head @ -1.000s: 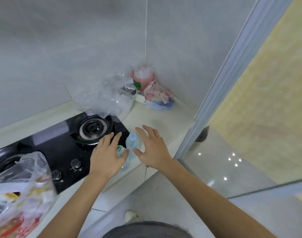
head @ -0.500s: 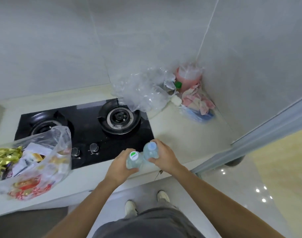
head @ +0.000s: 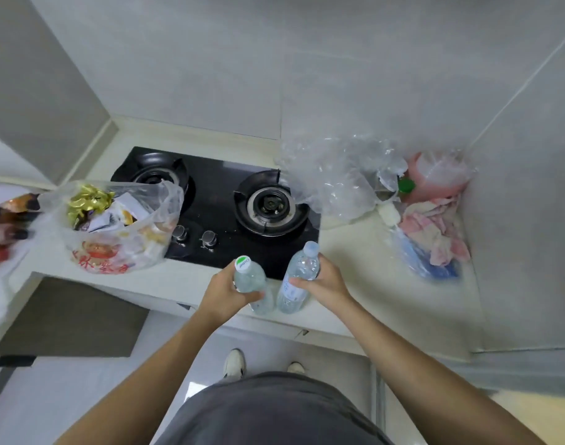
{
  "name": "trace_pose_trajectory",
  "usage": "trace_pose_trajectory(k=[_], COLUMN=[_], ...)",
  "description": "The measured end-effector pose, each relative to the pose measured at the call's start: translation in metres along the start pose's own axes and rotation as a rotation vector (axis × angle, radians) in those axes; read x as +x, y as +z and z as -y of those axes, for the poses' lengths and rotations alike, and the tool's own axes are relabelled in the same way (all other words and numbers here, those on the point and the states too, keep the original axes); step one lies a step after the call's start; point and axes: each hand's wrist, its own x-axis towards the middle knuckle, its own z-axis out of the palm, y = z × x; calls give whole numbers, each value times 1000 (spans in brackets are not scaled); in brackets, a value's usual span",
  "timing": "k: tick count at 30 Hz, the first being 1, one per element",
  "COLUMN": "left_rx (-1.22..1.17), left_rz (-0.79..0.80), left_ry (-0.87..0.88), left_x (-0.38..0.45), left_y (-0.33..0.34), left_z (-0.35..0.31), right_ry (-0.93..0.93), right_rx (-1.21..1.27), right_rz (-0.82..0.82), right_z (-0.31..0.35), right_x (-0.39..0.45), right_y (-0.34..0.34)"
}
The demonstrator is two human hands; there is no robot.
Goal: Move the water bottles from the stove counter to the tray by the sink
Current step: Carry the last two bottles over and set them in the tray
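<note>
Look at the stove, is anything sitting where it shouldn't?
Yes. A plastic bag of snacks sits partly on the black stove, covering part of the left burner. A crumpled clear bag overlaps the stove's right edge beside the right burner. Plastic there looks odd. No flame shows.

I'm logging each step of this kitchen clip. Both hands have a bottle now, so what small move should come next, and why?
Probably turn away from the stove with both bottles. The left hand grips the clear plastic bottle with the green-and-white cap, the right hand the clear bottle with the pale blue cap, both held at the pale counter's front edge. No tray or sink is in view.
</note>
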Motion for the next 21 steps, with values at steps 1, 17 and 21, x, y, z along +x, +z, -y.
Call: trace_pose_trajectory(k=[1,17,21], left_rx=[-44,-829,-1008], left_rz=[-54,-895,-972], left_ry=[-19,-72,-63], left_x=[-5,-201,-267], left_y=[-5,-168,-203], left_z=[-2,-17,2], right_ry=[-3,-125,-110], right_rx=[30,341,327], right_rz=[24,736,928], right_z=[9,222,244], right_x=[7,-62,-126], right_y=[-1,203,271])
